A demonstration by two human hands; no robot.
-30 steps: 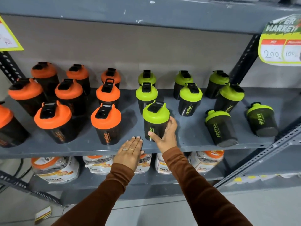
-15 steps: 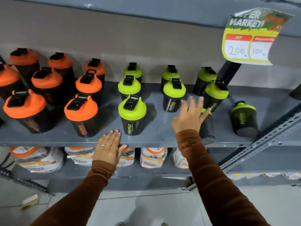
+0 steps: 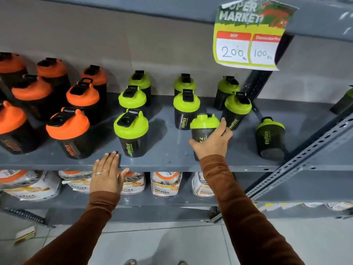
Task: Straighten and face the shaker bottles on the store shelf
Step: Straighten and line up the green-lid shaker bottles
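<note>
Black shaker bottles stand on a grey metal shelf [image 3: 172, 150]: orange-lidded ones [image 3: 68, 129] on the left, green-lidded ones [image 3: 130, 129] in the middle and right. My right hand [image 3: 212, 142] is closed around the body of a green-lidded bottle [image 3: 204, 123] in the front row, which leans backward. Another green-lidded bottle [image 3: 270, 136] stands tilted at the far right front. My left hand [image 3: 108, 173] rests flat with fingers spread on the shelf's front edge, holding nothing.
A yellow price sign [image 3: 250, 35] hangs from the shelf above. A slanted perforated metal brace [image 3: 305, 155] crosses the right end of the shelf. Bagged products [image 3: 164, 184] fill the lower shelf. One more bottle [image 3: 343, 104] shows at the right edge.
My right hand left the middle front green bottle, moved right and took hold of the leaning green bottle. My left hand stayed on the shelf edge. The view shifted right.
</note>
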